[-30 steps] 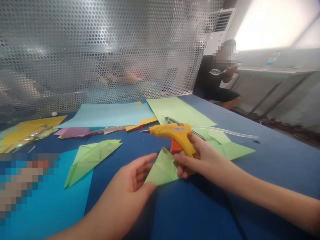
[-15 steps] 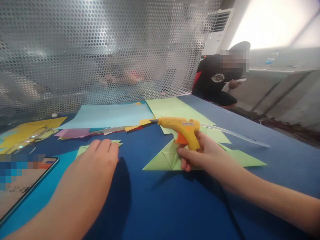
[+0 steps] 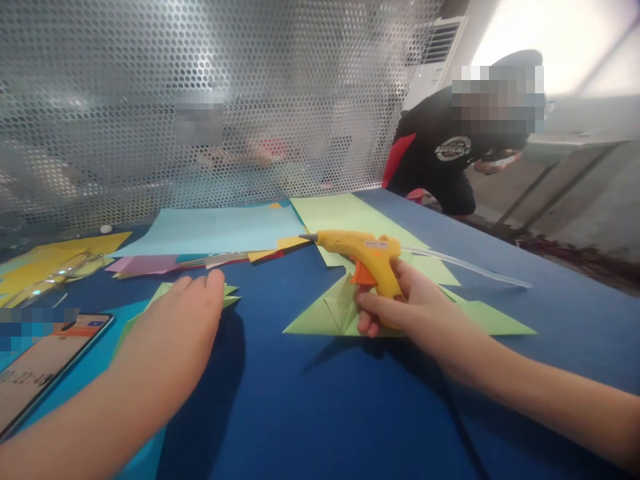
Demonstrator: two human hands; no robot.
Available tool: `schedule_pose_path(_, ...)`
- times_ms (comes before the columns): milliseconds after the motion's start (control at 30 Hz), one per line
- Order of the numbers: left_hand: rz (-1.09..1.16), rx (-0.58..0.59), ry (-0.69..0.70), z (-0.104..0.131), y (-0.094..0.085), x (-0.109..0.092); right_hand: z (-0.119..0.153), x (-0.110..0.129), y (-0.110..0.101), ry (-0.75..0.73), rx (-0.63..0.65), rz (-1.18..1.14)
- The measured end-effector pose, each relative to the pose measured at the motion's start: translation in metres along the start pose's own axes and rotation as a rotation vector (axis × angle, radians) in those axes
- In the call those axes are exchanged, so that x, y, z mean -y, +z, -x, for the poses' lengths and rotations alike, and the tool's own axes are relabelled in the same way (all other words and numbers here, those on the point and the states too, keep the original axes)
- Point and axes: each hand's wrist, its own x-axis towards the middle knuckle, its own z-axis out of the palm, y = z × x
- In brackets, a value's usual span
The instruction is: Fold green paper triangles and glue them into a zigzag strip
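Note:
My right hand [image 3: 395, 300] grips a yellow hot glue gun [image 3: 353, 243] by its handle, with the orange trigger [image 3: 363, 273] in front of the fingers. The dark nozzle points left, and a clear glue stick [image 3: 470, 263] sticks out of the back. Under the gun lies a large folded green paper [image 3: 320, 317] with pointed ends. At the left, my left hand [image 3: 183, 320] is closed over a smaller folded green paper [image 3: 231, 297], whose pointed tips show past the fingers. The back of the hand hides the fingertips and most of this paper.
A light blue sheet [image 3: 225, 227], a green sheet [image 3: 350, 213], and yellow and purple papers lie toward the back. Glasses [image 3: 80, 267] and a phone [image 3: 55, 360] are at left. A perforated metal panel [image 3: 300, 100] stands behind. A person [image 3: 450, 147] bends at the right.
My left hand has shifted left and slightly toward me, and more of the green paper shows beside it. The glue gun stays almost still. The person at the right looks larger and nearer.

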Motion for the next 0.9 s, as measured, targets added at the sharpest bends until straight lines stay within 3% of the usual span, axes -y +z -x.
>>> schedule_pose_path(300,-0.107,0.082,-0.075,-0.002,-0.027,-0.008,0.003,0.006,-0.005,0.002,-0.042,-0.067)
schedule_pose_path(500,-0.017,0.185,-0.065,-0.004,-0.023,-0.008,-0.003,0.008,-0.009,0.052,-0.050,-0.059)
schedule_pose_path(900,-0.051,-0.016,-0.070,-0.004,-0.003,0.001,-0.001,0.022,-0.010,0.116,-0.079,-0.041)
